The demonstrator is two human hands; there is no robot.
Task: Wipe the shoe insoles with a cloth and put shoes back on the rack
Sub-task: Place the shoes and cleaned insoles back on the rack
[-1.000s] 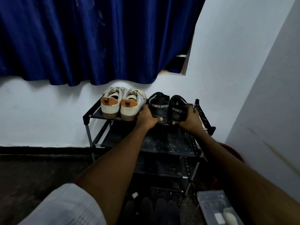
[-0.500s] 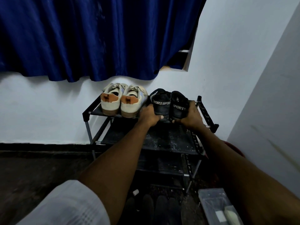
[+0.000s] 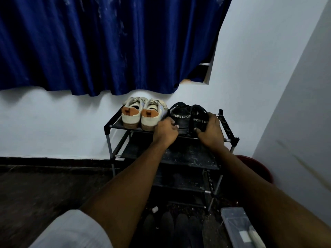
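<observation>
A black tiered shoe rack (image 3: 114, 126) stands against the white wall. On its top shelf a pair of white sneakers (image 3: 141, 116) with orange heel tabs sits at the left. To their right is a pair of black shoes marked SPORT. My left hand (image 3: 165, 130) holds the heel of the left black shoe (image 3: 180, 113), with the thumb against it. My right hand (image 3: 212, 131) grips the heel of the right black shoe (image 3: 198, 115), fingers over its top edge and thumb underneath. Both black shoes rest on the shelf, toes toward the wall. No cloth is in view.
A blue curtain (image 3: 107, 43) hangs above the rack. A wall closes in at the right, with a red bucket (image 3: 258, 166) by it. A clear plastic box (image 3: 234, 222) and dark footwear (image 3: 172, 226) lie on the floor in front. The dusty lower shelves (image 3: 179, 155) hold nothing visible.
The black shoes have slid a little farther back on the top shelf and sit closer together. Both hands stay at their heels.
</observation>
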